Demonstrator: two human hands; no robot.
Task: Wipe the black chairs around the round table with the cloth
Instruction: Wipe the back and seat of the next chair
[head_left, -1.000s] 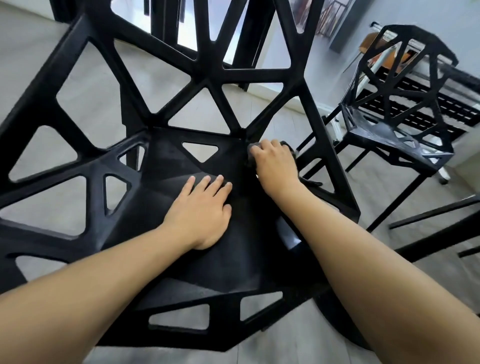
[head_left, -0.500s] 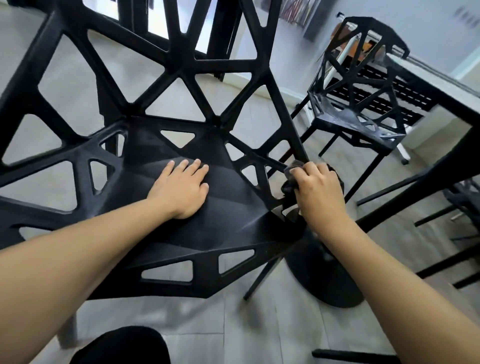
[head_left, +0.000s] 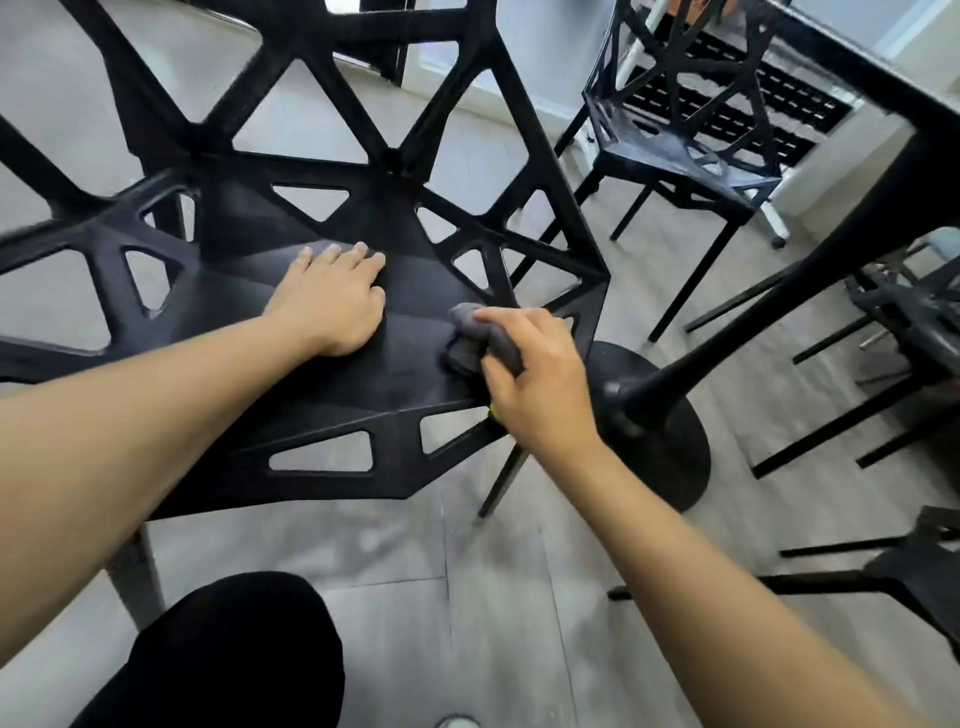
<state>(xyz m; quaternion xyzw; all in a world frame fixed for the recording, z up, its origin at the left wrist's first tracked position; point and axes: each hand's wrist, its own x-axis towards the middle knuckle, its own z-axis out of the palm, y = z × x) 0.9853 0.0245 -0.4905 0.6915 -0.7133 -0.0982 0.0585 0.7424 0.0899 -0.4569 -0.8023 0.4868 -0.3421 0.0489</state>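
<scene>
Down on the seat of the nearest black chair (head_left: 322, 379), the left hand (head_left: 332, 301) lies flat, palm down, fingers straight and close together, pointing toward the backrest. Just beside it to the right, the right hand (head_left: 535, 374) has its fingers curled round a bunched grey cloth (head_left: 483, 332), pressing the wad onto the seat near its right front corner. A small speck of yellow shows under the heel of that hand; what it belongs to cannot be told.

The chair is a faceted black shell with triangular cut-outs in the seat edge and an open lattice of struts for a back. Both bare forearms reach in from the bottom of the view, and a black-clad knee (head_left: 228, 654) sits low between them, above the grey plank floor (head_left: 498, 597).

To the right of the chair stands the round black base (head_left: 670, 452) of the table, its pedestal slanting up to the dark table edge (head_left: 893, 88) at the upper right. Beyond it a second chair (head_left: 685, 156) of the same design stands apart, its seat looking dusty or shiny. Parts of two more black chairs show at the right edge. No brand, label or readable writing shows on anything in view.
</scene>
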